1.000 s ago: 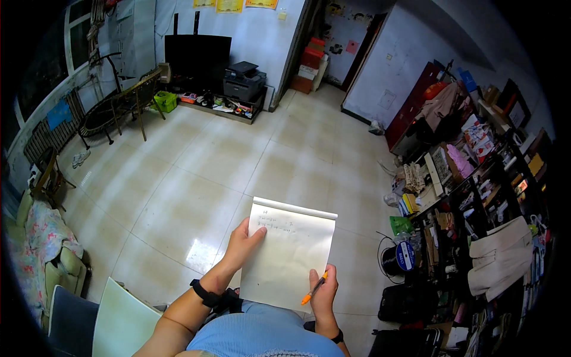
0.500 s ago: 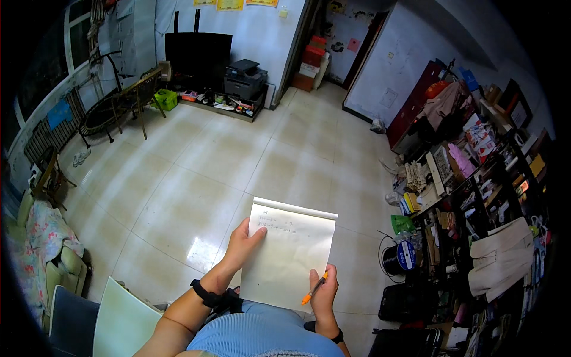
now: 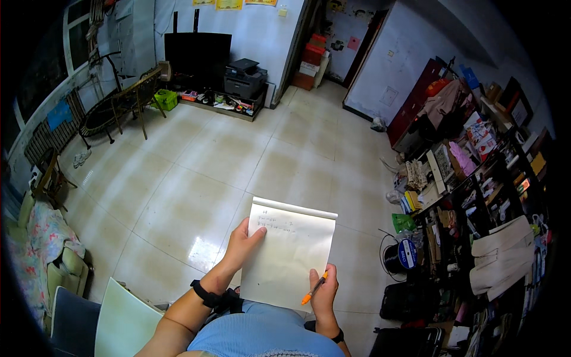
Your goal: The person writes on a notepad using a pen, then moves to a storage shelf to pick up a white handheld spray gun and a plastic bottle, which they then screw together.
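Observation:
In front of my body I hold a cream-coloured notepad (image 3: 288, 262) with its top edge folded over and a few lines of handwriting near the top. My left hand (image 3: 242, 244) grips its left edge, thumb on the page and the other fingers hidden behind. At the lower right corner, my right hand (image 3: 324, 291) is closed round an orange pen (image 3: 314, 289), which slants down to the left across the page's edge. The right thumb rests on the paper; whether the fingers behind also support the pad is hidden.
A pale green table or chair surface (image 3: 128, 321) stands close on my left, beside a dark chair back (image 3: 74, 321). Crowded shelves (image 3: 488, 238) and a cable spool (image 3: 399, 256) line the right. Far off are a television (image 3: 198, 59) and a printer (image 3: 245, 78) on a low stand.

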Tool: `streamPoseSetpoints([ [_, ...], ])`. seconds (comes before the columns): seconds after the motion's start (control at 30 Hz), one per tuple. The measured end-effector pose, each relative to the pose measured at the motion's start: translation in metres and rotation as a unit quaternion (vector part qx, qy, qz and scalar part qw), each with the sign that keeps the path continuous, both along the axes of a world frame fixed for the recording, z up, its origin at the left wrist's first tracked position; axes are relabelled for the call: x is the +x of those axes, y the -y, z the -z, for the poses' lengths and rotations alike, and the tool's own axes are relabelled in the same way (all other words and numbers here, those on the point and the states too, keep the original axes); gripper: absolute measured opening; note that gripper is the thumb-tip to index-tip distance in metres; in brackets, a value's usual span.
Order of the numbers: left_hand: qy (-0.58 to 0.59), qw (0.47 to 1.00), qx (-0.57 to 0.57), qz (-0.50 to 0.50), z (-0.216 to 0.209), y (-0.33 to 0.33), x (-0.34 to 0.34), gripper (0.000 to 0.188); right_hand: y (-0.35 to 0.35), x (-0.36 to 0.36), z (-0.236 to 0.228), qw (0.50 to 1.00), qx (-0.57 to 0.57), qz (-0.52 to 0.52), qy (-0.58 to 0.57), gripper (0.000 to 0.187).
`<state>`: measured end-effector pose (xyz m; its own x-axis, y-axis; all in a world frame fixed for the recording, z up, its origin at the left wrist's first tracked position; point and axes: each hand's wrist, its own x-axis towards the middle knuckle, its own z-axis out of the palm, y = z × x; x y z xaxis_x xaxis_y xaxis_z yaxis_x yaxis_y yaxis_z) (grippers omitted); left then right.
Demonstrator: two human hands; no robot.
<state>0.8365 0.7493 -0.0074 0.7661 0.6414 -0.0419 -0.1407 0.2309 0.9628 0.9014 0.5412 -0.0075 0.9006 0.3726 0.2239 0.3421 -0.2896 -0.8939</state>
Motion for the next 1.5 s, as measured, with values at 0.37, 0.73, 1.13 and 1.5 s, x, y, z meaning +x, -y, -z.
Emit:
streamPoseSetpoints([
  [0.37,-0.012,1.000,0.010,-0.003,-0.003,0.001,-0.001,0.028,0.001,-0.001,-0.002,1.000,-0.004,0.000,-0.023,0.016],
  [0.73,-0.005,1.000,0.011,-0.001,-0.002,0.002,-0.001,0.029,0.003,-0.002,-0.006,0.999,-0.027,-0.006,-0.033,0.021],
  [1.13,-0.006,0.999,-0.007,0.041,-0.015,0.000,-0.010,0.034,0.003,0.001,0.002,1.000,-0.009,0.013,0.005,0.016],
  [1.5,0.004,0.963,-0.084,0.257,-0.040,-0.029,-0.020,0.050,0.002,-0.002,0.001,0.986,0.091,-0.076,-0.122,0.017],
])
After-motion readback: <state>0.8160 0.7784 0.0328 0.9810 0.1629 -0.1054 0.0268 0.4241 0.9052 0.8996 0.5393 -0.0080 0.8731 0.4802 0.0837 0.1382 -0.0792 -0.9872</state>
